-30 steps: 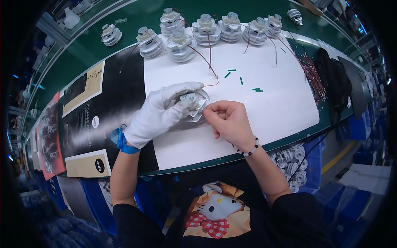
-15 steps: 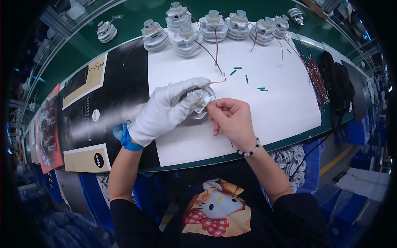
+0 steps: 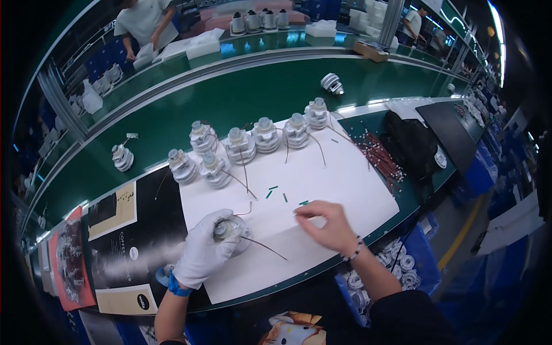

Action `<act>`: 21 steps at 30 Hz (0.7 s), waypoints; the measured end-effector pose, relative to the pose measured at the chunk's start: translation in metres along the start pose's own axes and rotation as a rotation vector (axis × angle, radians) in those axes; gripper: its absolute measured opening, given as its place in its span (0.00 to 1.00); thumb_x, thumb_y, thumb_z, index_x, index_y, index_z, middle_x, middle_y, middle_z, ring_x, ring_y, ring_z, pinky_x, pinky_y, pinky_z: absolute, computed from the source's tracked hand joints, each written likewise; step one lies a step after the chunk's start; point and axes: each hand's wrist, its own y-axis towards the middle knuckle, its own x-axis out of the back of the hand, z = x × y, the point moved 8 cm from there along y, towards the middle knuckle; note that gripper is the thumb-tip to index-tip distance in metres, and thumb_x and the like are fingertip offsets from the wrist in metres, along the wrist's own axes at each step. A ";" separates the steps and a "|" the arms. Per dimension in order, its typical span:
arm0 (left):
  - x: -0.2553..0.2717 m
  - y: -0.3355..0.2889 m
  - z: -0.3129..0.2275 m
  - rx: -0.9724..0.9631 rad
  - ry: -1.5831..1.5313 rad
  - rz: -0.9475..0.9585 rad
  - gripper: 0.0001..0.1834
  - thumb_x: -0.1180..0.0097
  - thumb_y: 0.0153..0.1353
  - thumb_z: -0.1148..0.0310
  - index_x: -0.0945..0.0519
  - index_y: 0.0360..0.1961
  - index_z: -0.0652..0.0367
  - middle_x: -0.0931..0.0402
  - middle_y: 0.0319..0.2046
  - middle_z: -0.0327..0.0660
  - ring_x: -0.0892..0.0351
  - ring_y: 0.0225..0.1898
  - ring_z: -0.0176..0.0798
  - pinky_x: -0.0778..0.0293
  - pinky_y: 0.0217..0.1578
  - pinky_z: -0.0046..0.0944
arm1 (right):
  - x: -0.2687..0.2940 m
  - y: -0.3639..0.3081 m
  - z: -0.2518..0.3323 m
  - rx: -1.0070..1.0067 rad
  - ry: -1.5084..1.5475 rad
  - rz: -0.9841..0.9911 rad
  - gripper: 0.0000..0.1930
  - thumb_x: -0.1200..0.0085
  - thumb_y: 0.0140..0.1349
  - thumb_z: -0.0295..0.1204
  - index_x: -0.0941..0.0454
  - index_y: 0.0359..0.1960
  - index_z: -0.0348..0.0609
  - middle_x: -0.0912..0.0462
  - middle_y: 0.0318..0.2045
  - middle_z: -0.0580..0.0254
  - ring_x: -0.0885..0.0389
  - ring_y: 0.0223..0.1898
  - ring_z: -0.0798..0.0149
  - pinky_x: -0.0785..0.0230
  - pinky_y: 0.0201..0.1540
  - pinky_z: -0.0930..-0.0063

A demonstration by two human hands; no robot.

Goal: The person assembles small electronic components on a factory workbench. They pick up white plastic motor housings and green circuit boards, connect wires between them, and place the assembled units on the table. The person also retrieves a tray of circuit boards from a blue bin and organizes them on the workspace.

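Note:
My left hand (image 3: 204,253), in a white glove with a blue band at the wrist, holds a round white motor assembly (image 3: 237,236) with a clear top. A dark wire (image 3: 267,249) trails from it to the right across the white sheet. My bare right hand (image 3: 330,227), with a beaded bracelet, hovers over the sheet, apart from the assembly. Its thumb and index tips come together; anything between them is too small to make out. Just beyond the fingertips lie small green strips (image 3: 284,198).
Several similar assemblies (image 3: 266,135) with wires stand along the far edge of the white sheet (image 3: 345,184). To the right are a bundle of red-brown wires (image 3: 382,158) and a black bag (image 3: 409,138). A blue bin (image 3: 428,270) of white parts sits below. A person (image 3: 146,26) works across the bench.
My right hand has left the assembly and moved right, toward the green strips. The left hand still holds the assembly, now turned with its clear top up. The view has tilted up.

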 end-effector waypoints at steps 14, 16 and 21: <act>0.048 0.023 0.036 0.067 0.349 -0.403 0.22 0.42 0.51 0.65 0.30 0.46 0.62 0.26 0.37 0.50 0.25 0.35 0.50 0.28 0.35 0.41 | 0.132 0.123 -0.084 -0.095 -0.005 -0.187 0.06 0.46 0.52 0.23 0.22 0.31 0.31 0.21 0.23 0.65 0.25 0.25 0.77 0.33 0.28 0.86; 0.052 0.016 0.021 -0.111 0.461 -0.490 0.22 0.43 0.51 0.67 0.30 0.47 0.63 0.28 0.40 0.51 0.26 0.38 0.50 0.28 0.37 0.40 | 0.152 0.153 -0.093 -0.124 0.005 -0.262 0.08 0.47 0.53 0.25 0.22 0.33 0.33 0.21 0.24 0.64 0.24 0.25 0.76 0.33 0.28 0.86; 0.069 -0.020 0.045 0.016 0.189 -0.601 0.20 0.49 0.54 0.76 0.33 0.49 0.67 0.32 0.47 0.52 0.29 0.46 0.46 0.32 0.46 0.37 | 0.082 0.219 0.005 0.402 -0.243 -0.195 0.06 0.49 0.52 0.24 0.22 0.31 0.35 0.20 0.24 0.60 0.22 0.25 0.69 0.31 0.28 0.80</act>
